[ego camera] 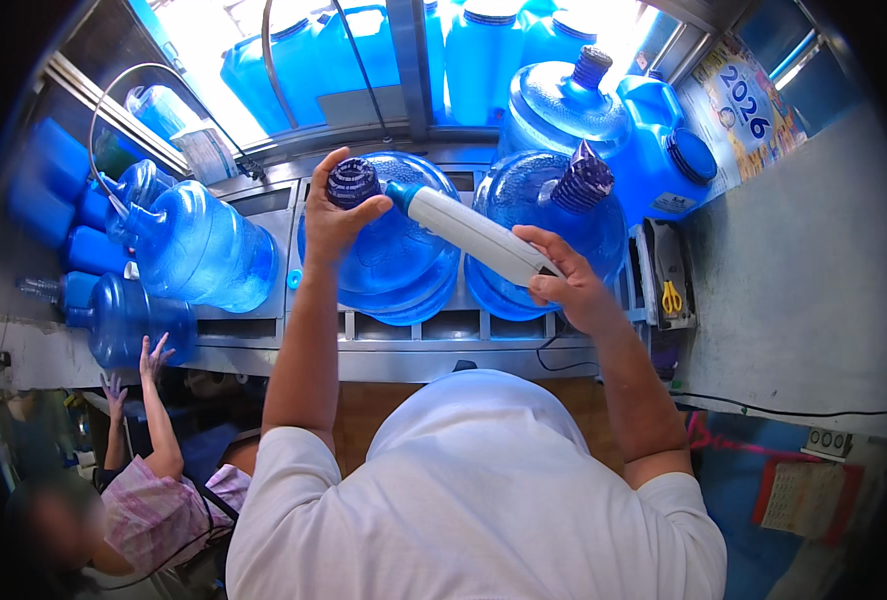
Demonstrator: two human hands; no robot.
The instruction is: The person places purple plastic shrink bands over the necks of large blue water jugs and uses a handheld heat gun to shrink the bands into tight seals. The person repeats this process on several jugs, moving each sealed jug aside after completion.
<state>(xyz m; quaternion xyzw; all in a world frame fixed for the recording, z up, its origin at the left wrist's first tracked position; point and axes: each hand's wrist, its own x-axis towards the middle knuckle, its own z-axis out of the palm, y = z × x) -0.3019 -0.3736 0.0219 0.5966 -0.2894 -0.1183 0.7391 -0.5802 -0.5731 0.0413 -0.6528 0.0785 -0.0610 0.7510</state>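
My left hand point(338, 214) grips the neck of a large blue water jug point(391, 277), its thumb and fingers around the dark patterned wrap point(353, 182) over the cap. In my right hand point(563, 281) is the handle of a white heat gun point(481, 232) with a teal nozzle, its tip pointed at that wrap from close by. Beside it on the metal counter stands a second blue jug point(541, 225), whose neck bears a similar wrap point(583, 180) that sticks up in a peak at the top.
More blue jugs point(211, 244) lie or stand at the left, where another person's hands point(151, 356) reach towards one. A third wrapped jug point(563, 105) and blue containers point(691, 154) stand behind. Yellow-handled scissors point(671, 298) rest in a holder at the right. A cord hangs at the counter's edge point(443, 360).
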